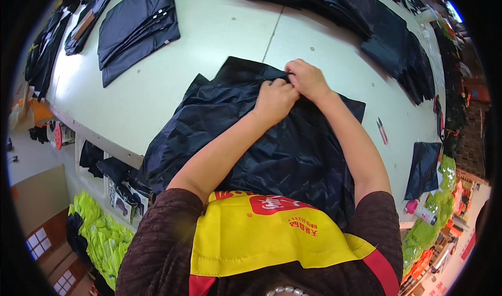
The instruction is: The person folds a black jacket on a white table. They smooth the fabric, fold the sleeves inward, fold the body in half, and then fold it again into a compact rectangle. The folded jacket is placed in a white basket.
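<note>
A dark navy garment (251,144) of thin, shiny fabric lies crumpled on the white table in front of me, its near part hanging toward my yellow apron. Both hands meet at its far edge. My left hand (277,99) is closed on a gathered fold of the cloth, fingers curled under. Just beyond and to the right, my right hand (307,79) pinches the same garment near its upper edge. The exact bit of cloth between the fingertips is partly hidden by the hands.
Folded dark garments (138,29) lie at the far left of the white table (219,34). More dark stacks (387,45) line the far right. Small thread snips (383,131) rest right of the garment. Bright lime-green fabric (102,233) is heaped below the table's left side.
</note>
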Available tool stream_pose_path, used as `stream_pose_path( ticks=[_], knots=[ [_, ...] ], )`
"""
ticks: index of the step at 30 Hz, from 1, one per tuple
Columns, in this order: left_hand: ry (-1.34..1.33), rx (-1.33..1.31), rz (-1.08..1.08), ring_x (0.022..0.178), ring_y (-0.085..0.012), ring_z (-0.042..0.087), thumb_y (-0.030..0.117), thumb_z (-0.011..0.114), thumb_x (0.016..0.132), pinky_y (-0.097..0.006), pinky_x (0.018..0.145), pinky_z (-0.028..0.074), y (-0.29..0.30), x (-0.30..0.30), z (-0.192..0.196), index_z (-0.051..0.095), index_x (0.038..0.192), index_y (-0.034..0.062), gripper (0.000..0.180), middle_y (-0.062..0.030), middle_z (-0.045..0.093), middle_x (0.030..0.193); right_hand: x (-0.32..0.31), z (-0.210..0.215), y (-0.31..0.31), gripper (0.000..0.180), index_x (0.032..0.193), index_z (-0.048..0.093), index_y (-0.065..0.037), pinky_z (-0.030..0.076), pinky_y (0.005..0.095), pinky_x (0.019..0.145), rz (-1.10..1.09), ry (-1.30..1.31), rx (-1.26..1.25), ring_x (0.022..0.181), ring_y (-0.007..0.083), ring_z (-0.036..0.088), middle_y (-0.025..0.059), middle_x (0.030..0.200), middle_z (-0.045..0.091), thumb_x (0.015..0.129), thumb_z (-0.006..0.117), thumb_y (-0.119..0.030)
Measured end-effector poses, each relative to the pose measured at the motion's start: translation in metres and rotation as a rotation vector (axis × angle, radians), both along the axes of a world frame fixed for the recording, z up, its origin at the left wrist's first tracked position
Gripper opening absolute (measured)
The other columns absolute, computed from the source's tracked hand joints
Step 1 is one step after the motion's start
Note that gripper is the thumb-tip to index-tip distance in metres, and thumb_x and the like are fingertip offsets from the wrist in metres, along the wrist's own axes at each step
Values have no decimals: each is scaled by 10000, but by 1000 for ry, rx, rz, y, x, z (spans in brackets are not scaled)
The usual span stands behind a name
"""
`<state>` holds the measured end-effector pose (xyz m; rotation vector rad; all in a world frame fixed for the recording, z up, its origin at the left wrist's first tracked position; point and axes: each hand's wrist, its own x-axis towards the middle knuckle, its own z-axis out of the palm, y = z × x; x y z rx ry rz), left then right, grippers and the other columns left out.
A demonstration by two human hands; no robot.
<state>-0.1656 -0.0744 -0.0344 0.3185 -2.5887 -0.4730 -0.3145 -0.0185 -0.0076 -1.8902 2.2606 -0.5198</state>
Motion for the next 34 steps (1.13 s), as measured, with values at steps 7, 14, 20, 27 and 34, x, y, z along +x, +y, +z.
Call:
stream_pose_path(
  ticks=[7,14,20,27,34],
  knots=[
    [-230,51,21,833,-204,619,296,601,815,-403,664,459,-16,-16,14,695,882,157,181,-11,678,832,-62,33,74,112,819,631,-75,489,385,720,-239,-95,586,826,302,619,123,839,657,764,555,-136],
    [-306,-191,100,850,-175,609,186,546,824,-454,734,394,17,-31,28,639,972,179,175,19,650,884,-41,7,93,150,796,600,10,498,448,712,-343,72,277,774,386,623,236,800,632,805,563,-135],
    [-61,-117,-151,934,-231,562,121,595,696,-414,871,373,62,-52,14,582,920,59,233,-85,601,892,-42,-7,104,127,826,593,-15,489,450,690,-403,-116,120,762,387,616,219,797,632,813,567,-139],
    [26,136,-307,697,-259,597,269,657,758,-404,662,435,63,-68,7,601,769,79,198,-69,618,730,-49,19,109,125,861,646,-56,494,383,734,-376,-213,406,841,318,625,159,861,656,777,571,-109],
    [-332,497,49,741,-353,627,401,651,737,-394,706,489,56,-72,28,674,760,82,320,-181,636,747,-73,49,108,154,894,651,-45,493,373,761,-206,-151,445,864,315,627,181,898,654,767,612,-122]
  ],
)
